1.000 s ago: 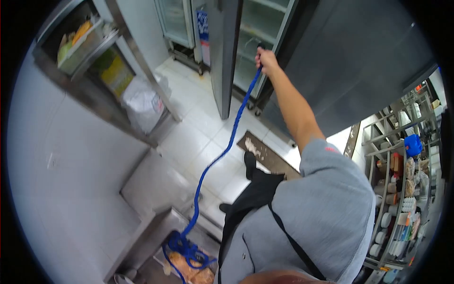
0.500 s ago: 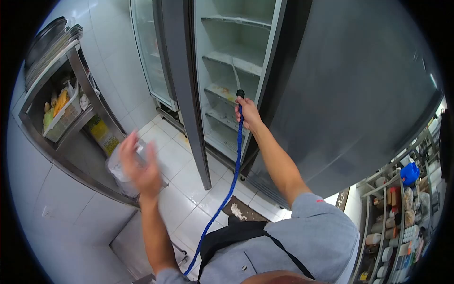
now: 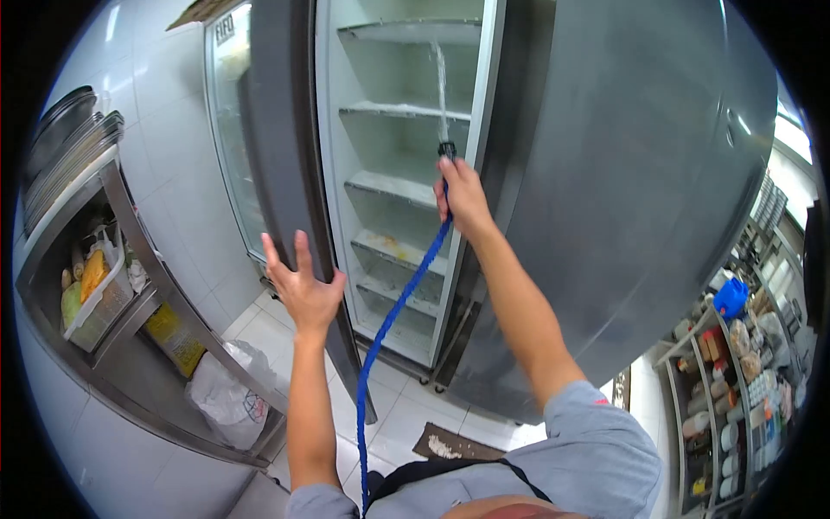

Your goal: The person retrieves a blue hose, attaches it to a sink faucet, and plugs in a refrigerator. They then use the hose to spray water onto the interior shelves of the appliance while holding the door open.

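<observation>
My right hand (image 3: 465, 197) is wrapped round a blue hose (image 3: 380, 333) just below its black nozzle (image 3: 446, 150). A stream of water (image 3: 442, 91) shoots up from the nozzle into the upright fridge (image 3: 389, 151), toward its upper shelves. White shelves (image 3: 391, 188) line the inside, and one lower shelf (image 3: 398, 249) carries yellowish stains. At the grey fridge door (image 3: 294, 164), which stands ajar on the left, my left hand (image 3: 307, 294) has its fingers spread, overlapping the door's face. From my right hand the hose runs down past my left forearm toward the floor.
A metal rack (image 3: 130, 259) on the left holds trays (image 3: 73, 156), a produce bin (image 3: 99, 294) and a plastic bag (image 3: 229, 394). Behind the door stands a glass-front fridge (image 3: 229, 112). Stocked shelves (image 3: 735, 389) are at right; a brown mat (image 3: 454, 443) lies on the tiles.
My left hand has moved from beside the rack to the fridge door. The view has tilted up, and the water stream now points higher into the fridge.
</observation>
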`<control>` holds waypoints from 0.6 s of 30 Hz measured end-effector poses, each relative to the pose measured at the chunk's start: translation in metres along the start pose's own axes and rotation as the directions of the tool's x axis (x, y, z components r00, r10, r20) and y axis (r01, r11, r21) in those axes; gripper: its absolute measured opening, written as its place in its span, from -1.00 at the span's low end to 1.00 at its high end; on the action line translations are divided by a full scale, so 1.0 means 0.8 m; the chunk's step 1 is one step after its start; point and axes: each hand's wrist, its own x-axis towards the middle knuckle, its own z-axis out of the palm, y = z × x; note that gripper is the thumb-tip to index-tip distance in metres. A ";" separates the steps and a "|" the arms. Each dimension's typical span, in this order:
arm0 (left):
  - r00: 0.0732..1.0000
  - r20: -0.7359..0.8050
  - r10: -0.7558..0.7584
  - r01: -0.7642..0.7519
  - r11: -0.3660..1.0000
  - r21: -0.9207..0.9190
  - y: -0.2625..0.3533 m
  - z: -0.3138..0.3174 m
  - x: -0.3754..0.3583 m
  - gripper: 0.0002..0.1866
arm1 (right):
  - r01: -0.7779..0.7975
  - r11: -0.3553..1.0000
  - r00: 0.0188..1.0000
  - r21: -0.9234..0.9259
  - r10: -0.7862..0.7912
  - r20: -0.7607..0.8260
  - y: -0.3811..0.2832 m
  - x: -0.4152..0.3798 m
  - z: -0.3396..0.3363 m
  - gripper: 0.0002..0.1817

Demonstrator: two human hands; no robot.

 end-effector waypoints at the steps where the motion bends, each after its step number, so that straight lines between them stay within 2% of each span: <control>1: 1.000 0.005 0.004 -0.003 1.000 -0.013 -0.014 -0.011 0.001 0.10 | -0.014 0.999 1.000 0.035 0.014 -0.008 -0.005 0.009 0.005 -0.69; 3: 1.000 0.026 0.012 -0.011 0.999 -0.037 -0.039 -0.028 0.001 0.10 | -0.036 0.997 0.999 0.070 0.038 -0.035 -0.016 0.024 0.013 -0.71; 5: 0.999 0.000 -0.054 0.053 0.985 -0.162 -0.066 -0.043 0.009 0.07 | -0.047 0.993 0.999 0.105 0.049 -0.015 -0.035 0.041 0.027 -0.70; 9: 0.997 -0.015 -0.081 0.077 0.980 -0.182 -0.113 -0.068 0.016 0.05 | -0.025 0.999 0.998 0.047 0.028 -0.063 -0.081 0.060 0.066 -0.70; 11: 0.989 0.081 -0.121 0.137 0.960 -0.245 -0.128 -0.089 0.019 0.02 | 0.000 0.999 0.997 0.052 0.004 -0.072 -0.094 0.081 0.075 -0.70; 12: 0.989 0.079 -0.121 0.137 0.961 -0.240 -0.137 -0.101 0.021 0.02 | -0.002 0.998 0.996 0.057 0.007 -0.090 -0.095 0.088 0.078 -0.69; 14: 0.977 0.180 -0.115 0.158 0.957 -0.245 -0.141 -0.122 0.033 -0.02 | -0.005 0.998 0.997 0.060 0.010 -0.075 -0.098 0.101 0.075 -0.71; 15: 0.960 0.232 -0.158 0.216 0.943 -0.252 -0.136 -0.138 0.041 -0.13 | -0.007 0.997 0.996 0.074 0.013 -0.089 -0.096 0.104 0.074 -0.71; 17: 0.956 0.181 -0.230 0.277 0.909 -0.312 -0.138 -0.175 0.057 -0.26 | 0.002 0.996 0.995 0.088 0.007 -0.103 -0.099 0.107 0.074 -0.72; 18: 0.996 -0.006 -0.084 0.079 0.950 -0.301 -0.107 -0.218 0.083 -0.46 | -0.009 0.999 0.995 0.048 0.013 -0.094 -0.099 0.107 0.073 -0.73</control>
